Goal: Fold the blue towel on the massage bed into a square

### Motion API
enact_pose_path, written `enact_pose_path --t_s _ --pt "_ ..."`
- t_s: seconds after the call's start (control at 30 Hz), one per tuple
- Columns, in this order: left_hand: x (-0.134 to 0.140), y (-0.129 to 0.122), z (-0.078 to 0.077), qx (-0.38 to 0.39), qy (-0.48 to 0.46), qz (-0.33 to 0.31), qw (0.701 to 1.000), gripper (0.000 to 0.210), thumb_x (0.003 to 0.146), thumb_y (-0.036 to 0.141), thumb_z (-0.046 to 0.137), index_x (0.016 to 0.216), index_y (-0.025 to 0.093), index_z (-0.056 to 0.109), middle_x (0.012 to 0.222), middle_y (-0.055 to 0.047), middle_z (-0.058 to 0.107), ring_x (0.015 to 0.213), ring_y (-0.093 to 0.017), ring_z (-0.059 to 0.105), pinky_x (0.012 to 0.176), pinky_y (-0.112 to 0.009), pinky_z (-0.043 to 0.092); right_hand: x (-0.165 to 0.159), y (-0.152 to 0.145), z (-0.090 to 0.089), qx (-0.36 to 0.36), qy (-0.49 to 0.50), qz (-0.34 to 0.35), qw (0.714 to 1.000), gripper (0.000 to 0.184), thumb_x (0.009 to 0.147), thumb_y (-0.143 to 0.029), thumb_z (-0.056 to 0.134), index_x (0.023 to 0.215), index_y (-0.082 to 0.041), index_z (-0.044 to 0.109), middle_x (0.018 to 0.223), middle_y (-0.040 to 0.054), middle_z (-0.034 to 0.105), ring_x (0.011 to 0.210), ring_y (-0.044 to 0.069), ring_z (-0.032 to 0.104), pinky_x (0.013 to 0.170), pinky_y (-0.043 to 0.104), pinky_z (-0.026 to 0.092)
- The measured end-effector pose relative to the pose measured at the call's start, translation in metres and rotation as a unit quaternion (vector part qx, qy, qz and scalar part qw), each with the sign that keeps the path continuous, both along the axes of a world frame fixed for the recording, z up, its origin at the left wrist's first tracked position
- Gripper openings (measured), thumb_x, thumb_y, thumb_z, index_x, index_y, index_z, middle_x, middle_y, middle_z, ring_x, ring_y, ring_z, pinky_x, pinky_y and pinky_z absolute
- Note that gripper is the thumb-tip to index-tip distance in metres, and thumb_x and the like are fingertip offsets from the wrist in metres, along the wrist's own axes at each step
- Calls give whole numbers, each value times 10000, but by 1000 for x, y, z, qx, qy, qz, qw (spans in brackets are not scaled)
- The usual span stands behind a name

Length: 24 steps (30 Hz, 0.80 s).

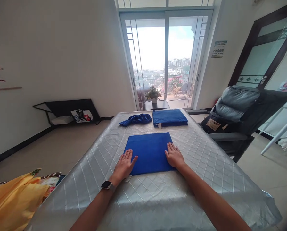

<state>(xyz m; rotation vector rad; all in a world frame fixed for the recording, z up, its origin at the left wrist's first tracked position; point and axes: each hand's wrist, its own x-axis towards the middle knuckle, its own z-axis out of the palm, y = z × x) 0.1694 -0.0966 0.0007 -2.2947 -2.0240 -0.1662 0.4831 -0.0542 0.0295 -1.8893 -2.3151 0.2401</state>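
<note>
A folded blue cloth (149, 154) lies flat as a rectangle on the silver quilted table cover (201, 154). My left hand (124, 163) rests on its left edge, fingers stretched out and thumb apart. On its right edge lies my right hand (174, 154), also flat with the fingers extended. A small white tag (128, 178) pokes out beside my left wrist, which wears a watch. Farther back is a stack of folded blue cloth (169, 117) with a white tag at its front. To the left of that stack sits a crumpled blue cloth (136, 119).
A dark reclining chair (239, 109) with a black bag stands right of the table. Yellow and patterned fabric (16, 195) is heaped at the lower left. Beyond the table's far end, a potted plant (153, 93) stands before the glass sliding doors. A black rack (69, 110) is by the left wall.
</note>
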Motion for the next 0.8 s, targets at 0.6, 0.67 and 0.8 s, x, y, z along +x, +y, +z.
enact_pose_path --t_s 0.6,0.67,0.8 --pt "1 -13 8 51 2 30 998 789 1020 598 128 1525 39 363 1598 -194 333 1492 -281 309 1225 -480 255 10 -82 4 -11 -11 22 1000 671 1042 -475 177 1597 -99 197 1664 71 119 1541 199 85 1252 407 105" --pt "13 -17 15 71 3 15 997 772 1025 589 146 1527 44 362 1604 -191 324 1500 -277 290 1231 -477 248 9 -82 4 -13 -11 20 1000 668 1043 -467 173 1597 -93 188 1664 72 119 1541 198 84 1253 406 101" --pt "70 -23 27 64 -35 -98 993 695 1038 562 174 1543 121 358 1598 -137 364 1497 -239 300 1219 -455 302 8 -81 4 -4 -6 21 1000 670 1040 -460 197 1592 -81 201 1659 85 136 1539 203 100 1253 413 116"
